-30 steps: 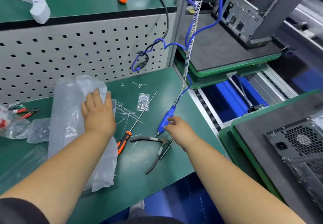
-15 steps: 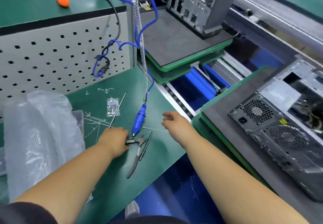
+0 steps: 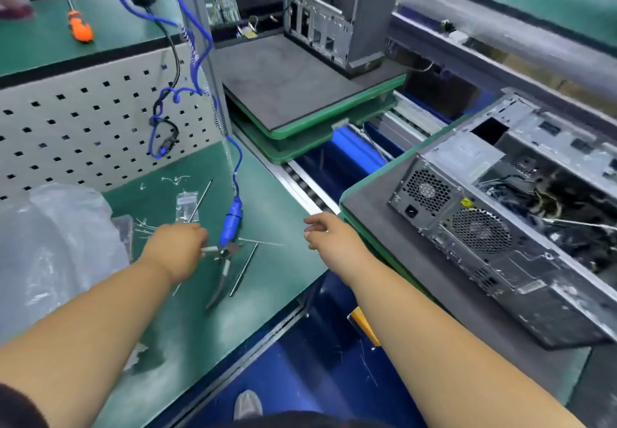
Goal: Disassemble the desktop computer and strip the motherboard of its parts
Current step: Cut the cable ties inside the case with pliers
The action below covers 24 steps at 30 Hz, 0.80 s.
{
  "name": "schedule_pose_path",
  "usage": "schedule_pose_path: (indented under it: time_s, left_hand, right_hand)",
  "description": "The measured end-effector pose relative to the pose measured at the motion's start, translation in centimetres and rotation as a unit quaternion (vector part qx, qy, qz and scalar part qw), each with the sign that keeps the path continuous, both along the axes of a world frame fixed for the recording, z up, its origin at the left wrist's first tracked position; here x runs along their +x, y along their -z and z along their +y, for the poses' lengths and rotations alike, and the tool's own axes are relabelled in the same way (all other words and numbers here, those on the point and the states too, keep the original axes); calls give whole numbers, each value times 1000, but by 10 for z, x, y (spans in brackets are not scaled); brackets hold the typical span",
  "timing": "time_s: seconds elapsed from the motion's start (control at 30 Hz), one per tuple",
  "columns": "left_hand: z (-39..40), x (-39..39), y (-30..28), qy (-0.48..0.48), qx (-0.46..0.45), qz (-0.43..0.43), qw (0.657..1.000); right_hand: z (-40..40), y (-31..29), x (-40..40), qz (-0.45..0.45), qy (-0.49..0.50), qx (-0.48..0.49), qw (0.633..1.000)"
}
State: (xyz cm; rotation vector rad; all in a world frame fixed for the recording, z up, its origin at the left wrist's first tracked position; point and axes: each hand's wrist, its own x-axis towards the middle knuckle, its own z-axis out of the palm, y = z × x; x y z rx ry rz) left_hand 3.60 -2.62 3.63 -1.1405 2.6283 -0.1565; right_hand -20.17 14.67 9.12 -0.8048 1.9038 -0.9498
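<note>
Green matting covers the tabletop (image 3: 273,213), where the left hand (image 3: 177,249) pinches one handle of grey-handled pliers (image 3: 222,262) beside a blue corded driver (image 3: 231,222) and crumpled clear plastic wrap (image 3: 50,244). Right hand (image 3: 329,237) hovers loosely open beside the opened grey metal desktop computer case (image 3: 494,237), lying on a grey-topped pallet (image 3: 384,227).

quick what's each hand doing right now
Left hand: fingers curled on one handle of the pliers on the green mat.
Right hand: open, holding nothing, hovering between the mat and the computer case.
</note>
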Motion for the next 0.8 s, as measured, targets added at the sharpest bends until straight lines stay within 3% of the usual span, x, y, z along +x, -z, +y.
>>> schedule_pose_path:
  time_s: [0.23, 0.53, 0.8]
  left_hand:
    - [53, -72, -79, 59, -30, 235, 970]
    - [151, -233, -146, 93, 94, 471, 872]
    - [229, -333, -172, 120, 289, 540, 781]
  right_hand:
    - [51, -35, -47, 9, -6, -57, 998]
    - [147, -85, -126, 20, 39, -143, 989]
    - [224, -117, -174, -170, 74, -240, 953]
